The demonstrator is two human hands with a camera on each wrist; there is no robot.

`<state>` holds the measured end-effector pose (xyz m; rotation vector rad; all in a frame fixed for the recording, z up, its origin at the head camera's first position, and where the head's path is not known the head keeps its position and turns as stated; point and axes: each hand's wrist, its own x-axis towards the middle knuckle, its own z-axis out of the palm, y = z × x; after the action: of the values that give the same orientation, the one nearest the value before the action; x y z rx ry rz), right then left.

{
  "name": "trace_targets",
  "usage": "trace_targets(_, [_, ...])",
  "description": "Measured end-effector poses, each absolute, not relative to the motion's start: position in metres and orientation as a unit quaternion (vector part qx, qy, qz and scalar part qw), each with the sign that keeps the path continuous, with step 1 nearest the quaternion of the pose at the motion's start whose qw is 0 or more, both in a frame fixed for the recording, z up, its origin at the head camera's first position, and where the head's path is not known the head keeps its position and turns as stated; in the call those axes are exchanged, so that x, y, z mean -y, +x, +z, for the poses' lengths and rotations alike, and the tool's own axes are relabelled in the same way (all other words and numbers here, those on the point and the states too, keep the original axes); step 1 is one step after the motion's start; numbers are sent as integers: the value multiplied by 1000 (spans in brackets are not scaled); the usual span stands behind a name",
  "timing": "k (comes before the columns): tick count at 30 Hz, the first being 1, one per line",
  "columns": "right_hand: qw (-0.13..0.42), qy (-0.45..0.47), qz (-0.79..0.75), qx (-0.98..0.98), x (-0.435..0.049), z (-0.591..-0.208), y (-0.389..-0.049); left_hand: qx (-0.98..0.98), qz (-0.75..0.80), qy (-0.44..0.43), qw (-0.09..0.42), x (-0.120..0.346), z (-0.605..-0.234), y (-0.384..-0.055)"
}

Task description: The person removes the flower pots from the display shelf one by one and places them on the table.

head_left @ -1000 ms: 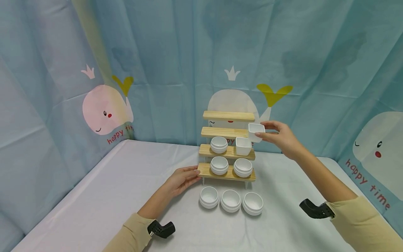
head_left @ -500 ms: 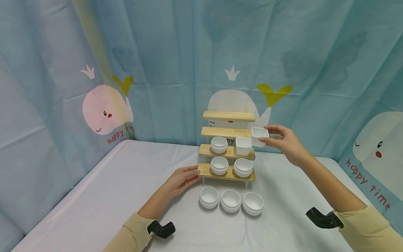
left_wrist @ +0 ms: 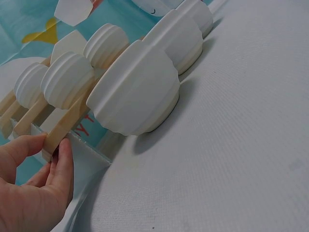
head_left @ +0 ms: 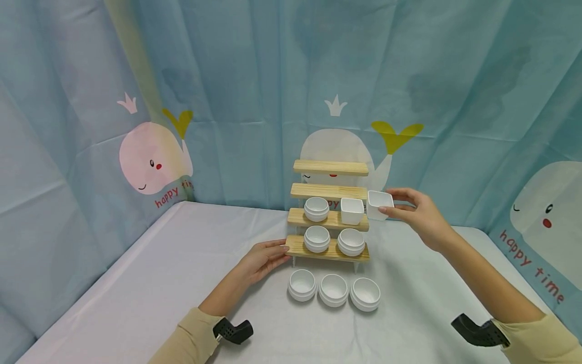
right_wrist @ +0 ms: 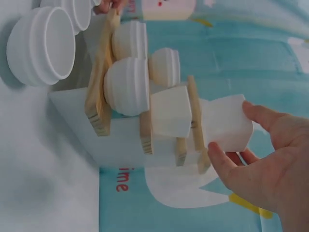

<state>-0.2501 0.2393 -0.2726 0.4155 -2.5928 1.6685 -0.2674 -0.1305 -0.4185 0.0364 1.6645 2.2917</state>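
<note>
At the left end of a tiered wooden stand (head_left: 325, 191), the left hand (head_left: 262, 260) grips the tip of the lowest board (head_left: 333, 247), thumb above and fingers beneath. Off the stand's right end, the right hand (head_left: 420, 216) pinches a white square bowl (head_left: 379, 205) between thumb and fingers, raised above the tablecloth (head_left: 418, 303) with its mouth upward; whether it touches the boards cannot be told. The second board from the bottom carries a round bowl (head_left: 316, 210) on the left and another square bowl (head_left: 352, 212) on the right. Two round bowls, one left (head_left: 317, 239) and one right (head_left: 351, 242), sit on the lowest board. Three more round bowls (head_left: 333, 291) stand in a row on the tablecloth before the stand. A blue curtain (head_left: 245, 76) printed with whales hangs behind.
</note>
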Motion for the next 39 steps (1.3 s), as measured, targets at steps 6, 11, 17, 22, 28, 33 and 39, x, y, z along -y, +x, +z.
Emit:
trace_targets(6, [14, 129, 527, 840, -243, -277, -243, -583, 798, 10, 152, 130, -418, -267])
trace_targets(11, [16, 131, 526, 840, -245, -280, -238, -581, 799, 8, 153, 130, -418, -267])
trace_targets(17, [20, 135, 528, 838, -246, -283, -228, -579, 801, 7, 152, 130, -418, -267])
trace_targets(22, [22, 134, 523, 841, -249, -287, -221, -581, 800, 5, 150, 130, -418, -267])
trace_targets(28, [23, 133, 521, 843, -251, -292, -215, -579, 802, 6, 150, 129, -418, -267])
trace_targets(33, [24, 135, 520, 843, -252, -296, -210, -576, 803, 5, 149, 129, -419, -267])
trace_targets(39, [22, 130, 525, 841, -255, -302, -204, -570, 808, 8, 149, 129, -420, -268])
